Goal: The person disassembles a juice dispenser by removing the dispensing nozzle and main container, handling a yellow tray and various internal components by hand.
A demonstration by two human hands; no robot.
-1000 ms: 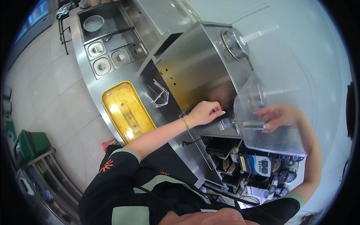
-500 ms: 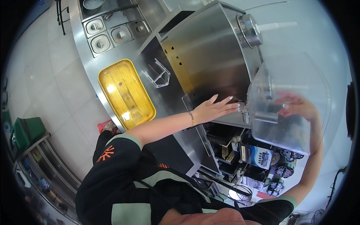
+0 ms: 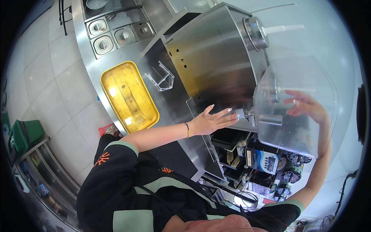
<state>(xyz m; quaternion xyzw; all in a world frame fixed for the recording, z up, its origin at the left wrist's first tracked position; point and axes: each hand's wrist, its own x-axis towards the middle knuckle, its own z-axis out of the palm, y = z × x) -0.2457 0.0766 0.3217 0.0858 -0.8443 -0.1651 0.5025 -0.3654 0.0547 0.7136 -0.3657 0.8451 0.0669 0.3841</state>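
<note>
1. Since half a second ago, the left hand has drawn back a little leftward, so a small metal block by its fingertips shows more plainly; the right hand has stayed nearly in place.
2. Farthest left, a green bin stands at the end of a metal rack. Pale floor tiles stretch from there to the curved counter edge, a broad walkway.
3. Close along that edge lies a yellow tray, with lidded steel pans set in the counter beyond it.
4. Between the tray and a large steel machine, a white angular frame lies with gaps on both sides.
5. Over the machine's near edge, the left hand is spread, fingers straight and thumb apart, gripping nothing. Its fingertips are just beside the block; contact cannot be told.
6. Below that edge, a device with a blue-and-white panel fills part of an open bay.
7. Rightmost, a clear container stands against the machine's end. Through its wall show a metal cylinder and the right hand, fingers loosely parted and bent around nothing; whether they touch the container cannot be told. Between its outer rim and the pale wall there is some room.
</note>
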